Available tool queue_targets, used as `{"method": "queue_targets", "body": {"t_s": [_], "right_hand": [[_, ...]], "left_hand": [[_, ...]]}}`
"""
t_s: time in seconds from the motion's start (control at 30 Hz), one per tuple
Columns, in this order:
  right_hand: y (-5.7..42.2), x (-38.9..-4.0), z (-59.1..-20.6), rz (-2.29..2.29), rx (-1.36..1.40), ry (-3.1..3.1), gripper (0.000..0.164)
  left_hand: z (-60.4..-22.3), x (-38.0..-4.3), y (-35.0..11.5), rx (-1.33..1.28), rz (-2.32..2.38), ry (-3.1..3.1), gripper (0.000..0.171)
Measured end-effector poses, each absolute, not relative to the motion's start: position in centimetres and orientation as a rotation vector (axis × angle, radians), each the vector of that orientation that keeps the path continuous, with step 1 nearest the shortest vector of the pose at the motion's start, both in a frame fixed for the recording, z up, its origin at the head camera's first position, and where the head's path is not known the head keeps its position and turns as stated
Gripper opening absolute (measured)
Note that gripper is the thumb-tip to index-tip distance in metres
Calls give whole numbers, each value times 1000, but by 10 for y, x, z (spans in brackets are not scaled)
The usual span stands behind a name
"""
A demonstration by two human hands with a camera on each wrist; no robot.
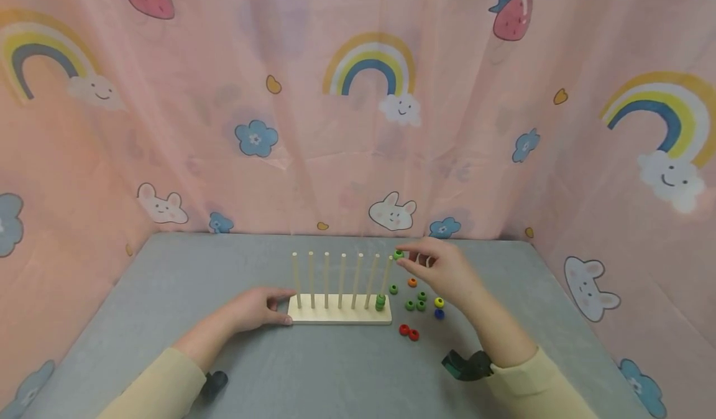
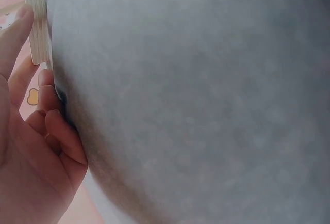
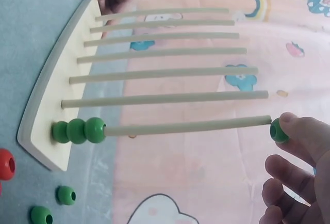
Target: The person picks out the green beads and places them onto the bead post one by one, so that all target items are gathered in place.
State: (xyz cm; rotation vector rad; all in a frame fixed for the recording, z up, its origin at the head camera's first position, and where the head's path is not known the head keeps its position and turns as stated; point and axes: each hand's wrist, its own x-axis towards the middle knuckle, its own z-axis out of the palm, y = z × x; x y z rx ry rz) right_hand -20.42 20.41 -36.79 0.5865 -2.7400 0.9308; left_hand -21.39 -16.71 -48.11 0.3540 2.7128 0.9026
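A pale wooden peg board (image 1: 340,317) with a row of several upright pegs stands on the table. My left hand (image 1: 254,309) holds its left end, thumb at the front corner and fingers toward the back. Three green beads (image 3: 77,131) are stacked at the foot of the rightmost peg (image 3: 188,126). Between thumb and fingertip, my right hand (image 1: 444,271) pinches another green bead (image 3: 279,130) right at that peg's top end. From the right wrist view I cannot tell whether the peg tip has entered the hole.
Loose beads lie right of the board: several green (image 1: 410,305), one orange (image 1: 412,282), one yellow (image 1: 439,303), one blue (image 1: 439,314) and two red (image 1: 414,335). A pink patterned curtain (image 1: 313,176) borders the grey table (image 1: 313,369) at the back and sides.
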Motion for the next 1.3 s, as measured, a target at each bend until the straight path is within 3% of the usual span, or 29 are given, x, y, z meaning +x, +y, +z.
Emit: {"method": "queue_targets", "body": {"t_s": [0.97, 1.3], "right_hand": [[193, -209, -386, 997, 630, -2736, 26], [189, -213, -408, 920, 633, -2830, 17]], "left_hand": [[-480, -215, -168, 364, 888, 2717, 59], [-479, -217, -169, 359, 885, 2708, 58]]}}
